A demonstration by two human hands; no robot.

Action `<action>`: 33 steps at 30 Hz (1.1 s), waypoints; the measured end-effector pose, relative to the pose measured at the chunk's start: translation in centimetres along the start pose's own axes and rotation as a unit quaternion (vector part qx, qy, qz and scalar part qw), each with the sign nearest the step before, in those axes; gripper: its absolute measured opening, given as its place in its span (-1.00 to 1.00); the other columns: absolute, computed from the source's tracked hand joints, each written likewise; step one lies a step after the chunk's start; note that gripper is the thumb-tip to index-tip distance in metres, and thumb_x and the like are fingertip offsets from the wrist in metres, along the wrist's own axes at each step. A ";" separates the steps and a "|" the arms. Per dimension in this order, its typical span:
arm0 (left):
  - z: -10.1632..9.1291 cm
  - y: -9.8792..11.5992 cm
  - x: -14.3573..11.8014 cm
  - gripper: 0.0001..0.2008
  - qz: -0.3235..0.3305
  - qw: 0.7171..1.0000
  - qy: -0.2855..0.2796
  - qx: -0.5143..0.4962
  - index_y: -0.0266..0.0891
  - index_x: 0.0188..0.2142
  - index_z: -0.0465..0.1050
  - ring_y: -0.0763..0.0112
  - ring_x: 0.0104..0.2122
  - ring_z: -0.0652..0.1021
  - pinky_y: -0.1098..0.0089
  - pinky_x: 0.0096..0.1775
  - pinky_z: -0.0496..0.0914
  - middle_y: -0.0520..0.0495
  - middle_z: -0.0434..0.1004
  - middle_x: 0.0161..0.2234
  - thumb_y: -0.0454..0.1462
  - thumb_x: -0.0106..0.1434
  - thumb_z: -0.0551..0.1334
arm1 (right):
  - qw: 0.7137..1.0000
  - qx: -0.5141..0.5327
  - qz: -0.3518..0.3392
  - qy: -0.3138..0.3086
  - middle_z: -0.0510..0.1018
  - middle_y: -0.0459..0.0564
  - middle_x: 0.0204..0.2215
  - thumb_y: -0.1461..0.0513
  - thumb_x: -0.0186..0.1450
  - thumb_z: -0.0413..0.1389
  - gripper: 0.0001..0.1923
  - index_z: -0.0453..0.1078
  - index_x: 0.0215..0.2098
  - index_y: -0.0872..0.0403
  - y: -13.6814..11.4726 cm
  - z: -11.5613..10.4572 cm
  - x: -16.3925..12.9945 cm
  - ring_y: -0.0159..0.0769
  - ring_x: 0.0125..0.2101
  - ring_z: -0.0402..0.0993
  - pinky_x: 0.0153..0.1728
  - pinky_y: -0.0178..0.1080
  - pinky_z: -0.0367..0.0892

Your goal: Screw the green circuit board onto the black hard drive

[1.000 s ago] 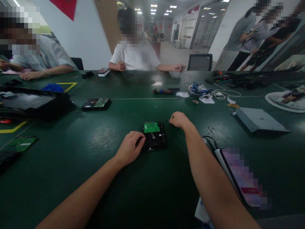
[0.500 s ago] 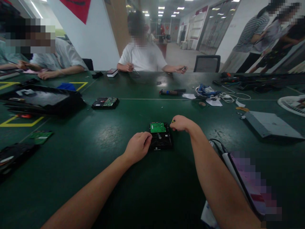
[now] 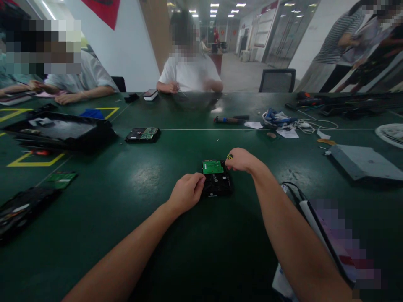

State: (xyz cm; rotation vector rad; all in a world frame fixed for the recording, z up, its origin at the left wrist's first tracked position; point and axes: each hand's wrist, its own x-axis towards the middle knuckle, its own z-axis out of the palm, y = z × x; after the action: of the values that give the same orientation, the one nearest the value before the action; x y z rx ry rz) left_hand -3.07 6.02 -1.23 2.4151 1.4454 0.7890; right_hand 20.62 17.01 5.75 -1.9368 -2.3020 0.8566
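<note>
A black hard drive (image 3: 218,181) with a green circuit board (image 3: 213,167) on top lies on the dark green table (image 3: 151,176) in front of me. My left hand (image 3: 186,192) rests against the drive's left edge, fingers curled on it. My right hand (image 3: 242,160) is closed around a small tool with a yellow and black tip (image 3: 229,157), held at the drive's far right corner.
A second hard drive (image 3: 143,134) lies further left, beside a black tray (image 3: 59,132). A grey metal case (image 3: 365,161) sits right, cables (image 3: 283,119) beyond it. A phone (image 3: 333,241) lies by my right arm. Other people sit across the table.
My right hand with the tool has moved left, from the bare table onto the drive's far right corner. My left hand stays at the drive's left edge.
</note>
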 end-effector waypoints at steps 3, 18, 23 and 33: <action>0.0 0.5 -0.2 -0.81 0.006 1.000 0.001 -0.010 -0.17 -0.05 0.43 0.26 -0.27 0.58 0.27 -0.20 0.45 -0.09 0.61 -0.27 -0.26 0.50 0.05 | 1.000 0.002 -0.001 0.025 0.60 0.06 -0.55 0.25 0.18 0.18 -0.83 0.58 -0.48 0.16 0.0 0.3 0.3 -0.29 -0.53 0.50 -0.52 -0.28 0.22; -0.4 -3.6 0.8 -0.35 -0.104 0.994 0.038 -0.004 -0.23 0.33 0.17 -0.04 0.25 0.38 -0.07 0.24 0.29 -0.32 0.36 0.24 0.02 0.39 0.23 | 0.992 0.081 -0.087 0.052 0.63 0.00 -0.41 0.15 0.31 0.17 -0.76 0.56 -0.18 0.15 -0.8 2.1 0.6 -0.36 -0.49 0.51 -0.44 -0.33 0.27; -0.7 -3.3 0.8 -0.13 -0.101 0.995 -0.010 -0.007 -0.20 0.39 0.07 -0.15 0.28 0.32 -0.14 0.24 0.25 -0.33 0.35 0.28 0.11 0.27 0.34 | 0.992 0.075 -0.086 0.047 0.64 0.01 -0.36 0.18 0.30 0.18 -0.80 0.55 -0.19 0.14 -0.9 2.0 0.4 -0.36 -0.46 0.51 -0.43 -0.33 0.27; -1.2 -3.6 1.0 -0.05 -0.097 0.995 -0.019 -0.017 -0.20 0.35 0.16 -0.12 0.24 0.35 -0.10 0.24 0.26 -0.31 0.39 0.24 0.18 0.13 0.42 | 0.996 0.051 -0.066 0.021 0.68 0.06 -0.23 0.24 0.31 0.17 -0.83 0.56 -0.18 0.12 -0.9 1.7 0.2 -0.34 -0.40 0.56 -0.42 -0.35 0.32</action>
State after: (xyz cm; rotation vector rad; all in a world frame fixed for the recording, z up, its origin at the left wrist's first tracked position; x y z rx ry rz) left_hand -6.05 8.54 -1.51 2.2101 1.6087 0.7118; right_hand 19.16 16.43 4.63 -1.7245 -2.2841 0.8916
